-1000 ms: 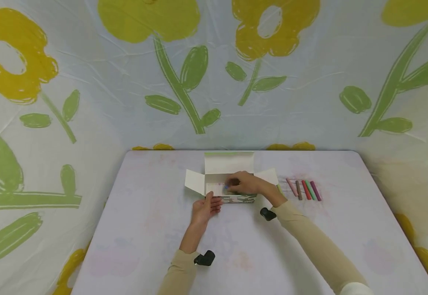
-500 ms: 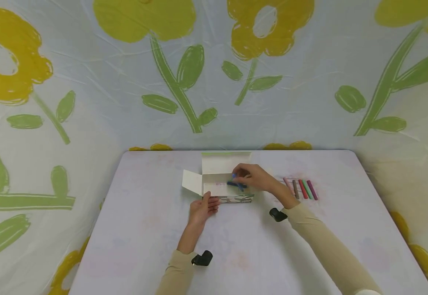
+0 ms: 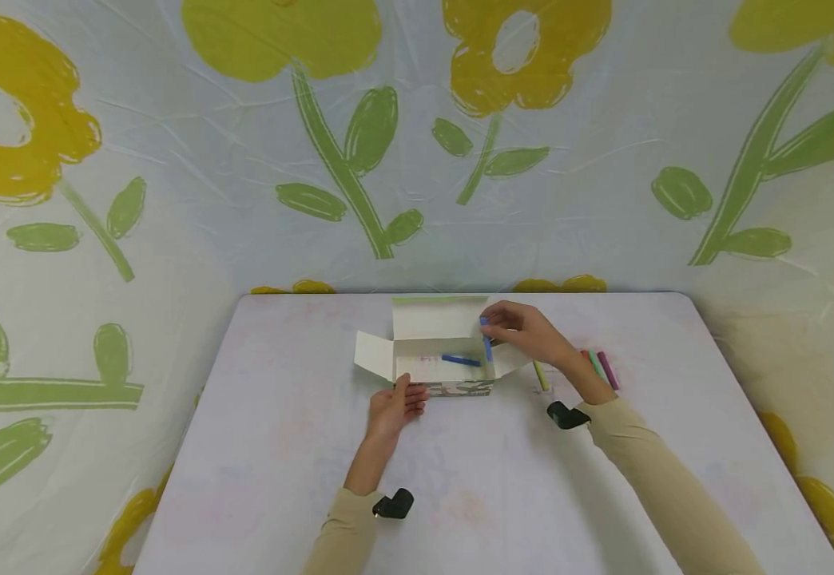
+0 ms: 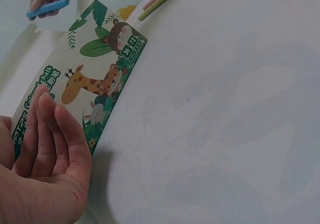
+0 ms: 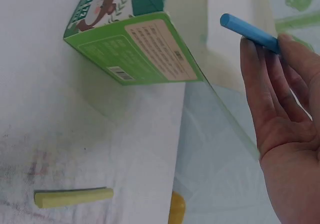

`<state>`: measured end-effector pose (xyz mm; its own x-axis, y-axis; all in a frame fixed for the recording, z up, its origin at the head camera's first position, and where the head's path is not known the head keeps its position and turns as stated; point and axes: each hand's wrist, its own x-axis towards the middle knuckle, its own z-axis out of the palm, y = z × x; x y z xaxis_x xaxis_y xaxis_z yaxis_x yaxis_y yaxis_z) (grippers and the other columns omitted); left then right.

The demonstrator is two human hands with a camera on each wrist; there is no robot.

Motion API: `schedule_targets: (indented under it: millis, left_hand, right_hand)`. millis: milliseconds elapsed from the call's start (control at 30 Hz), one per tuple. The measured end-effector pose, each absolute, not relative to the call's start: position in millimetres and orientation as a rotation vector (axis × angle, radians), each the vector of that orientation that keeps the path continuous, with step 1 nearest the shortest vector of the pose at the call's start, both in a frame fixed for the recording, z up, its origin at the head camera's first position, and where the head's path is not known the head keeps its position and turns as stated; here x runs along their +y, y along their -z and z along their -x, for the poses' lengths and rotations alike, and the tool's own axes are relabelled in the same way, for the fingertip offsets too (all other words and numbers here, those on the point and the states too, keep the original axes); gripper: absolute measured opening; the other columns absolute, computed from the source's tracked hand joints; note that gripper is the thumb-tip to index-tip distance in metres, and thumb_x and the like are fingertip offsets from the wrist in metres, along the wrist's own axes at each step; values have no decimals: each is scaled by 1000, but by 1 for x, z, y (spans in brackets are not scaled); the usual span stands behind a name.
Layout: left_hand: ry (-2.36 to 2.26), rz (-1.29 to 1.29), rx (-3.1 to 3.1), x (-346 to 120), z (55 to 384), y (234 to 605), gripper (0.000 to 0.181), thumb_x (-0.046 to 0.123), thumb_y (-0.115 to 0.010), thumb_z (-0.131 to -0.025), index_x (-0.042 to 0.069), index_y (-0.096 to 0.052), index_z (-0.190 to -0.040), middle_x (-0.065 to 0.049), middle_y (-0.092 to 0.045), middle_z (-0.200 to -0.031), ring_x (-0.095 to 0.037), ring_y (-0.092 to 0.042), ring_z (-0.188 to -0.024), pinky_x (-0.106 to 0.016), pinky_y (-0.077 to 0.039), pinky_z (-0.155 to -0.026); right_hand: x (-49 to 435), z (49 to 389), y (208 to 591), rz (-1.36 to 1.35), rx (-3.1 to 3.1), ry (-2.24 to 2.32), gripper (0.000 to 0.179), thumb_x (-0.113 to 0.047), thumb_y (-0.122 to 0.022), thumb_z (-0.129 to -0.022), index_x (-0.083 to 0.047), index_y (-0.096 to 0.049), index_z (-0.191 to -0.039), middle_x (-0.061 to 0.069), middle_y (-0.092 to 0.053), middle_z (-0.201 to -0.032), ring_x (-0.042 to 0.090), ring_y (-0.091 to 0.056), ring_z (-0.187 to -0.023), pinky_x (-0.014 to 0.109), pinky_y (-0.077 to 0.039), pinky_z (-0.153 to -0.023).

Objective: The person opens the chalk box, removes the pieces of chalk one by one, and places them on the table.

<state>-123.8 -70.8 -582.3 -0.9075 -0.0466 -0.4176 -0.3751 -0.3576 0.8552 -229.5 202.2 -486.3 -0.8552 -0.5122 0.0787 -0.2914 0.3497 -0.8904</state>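
An open carton (image 3: 456, 389), printed with animals and the words "Colored chalk" in the left wrist view, stands near the table's back with its flaps spread. My left hand (image 3: 391, 411) rests against the carton's front left, its thumb at the rim and its fingers relaxed along the printed face (image 4: 85, 83). Over the carton's right end, my right hand (image 3: 528, 329) pinches a blue chalk stick (image 5: 250, 32) between thumb and fingertips. Inside the carton lies a darker blue chalk stick (image 3: 462, 361).
A yellow-green chalk stick (image 5: 75, 197) lies on the table just right of the carton. Farther right are more sticks, among them a purple one (image 3: 607, 370), partly hidden by my right forearm. A flower-printed cloth (image 3: 589, 200) hangs behind the table (image 3: 302, 495).
My right hand has risen out of the carton and moved right, bringing up the blue chalk stick. The darker stick has come into sight inside. My left hand has stayed at the carton's front.
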Motion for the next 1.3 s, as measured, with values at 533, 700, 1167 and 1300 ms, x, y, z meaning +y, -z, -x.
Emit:
schedule_targets:
  millis: [533,700,1167,1300]
  left_hand:
    - [-2353,568,1650,-71,123,585,47,32,-57,-107,-13,-71,-105,-7,-75,-84,-10,-67,-71,-24,-57,-69]
    - [-2350,566,1655,-71,123,584,48,34,-57,-107,-13,-70,-105,-7,-75,-83,-10,-67,-71,-23,-57,-69]
    - [-2359,580,1653,-71,125,585,48,33,-57,-107,-13,-71,-102,-7,-75,-81,-11,-67,-69,-24,-58,-67]
    - [-2367,568,1654,-71,124,586,49,33,-57,-107,-13,-71,-101,-8,-75,-82,-12,-67,-68,-24,-58,-66]
  right_hand:
    - [263,221,476,310,2311,1656,51,-33,-63,-104,-3,-52,-144,15,-64,-130,15,-71,-106,34,-56,-96]
    - [280,218,477,236,2368,1595,57,-41,-62,-104,-6,-51,-147,14,-63,-133,10,-70,-106,34,-56,-96]
    - [315,199,503,141,2440,1521,57,-42,-62,-103,-3,-53,-144,17,-65,-130,13,-71,-106,23,-56,-90]
    - [321,194,517,140,2434,1525,56,-39,-63,-104,-1,-54,-142,15,-69,-127,19,-71,-108,27,-57,-91]
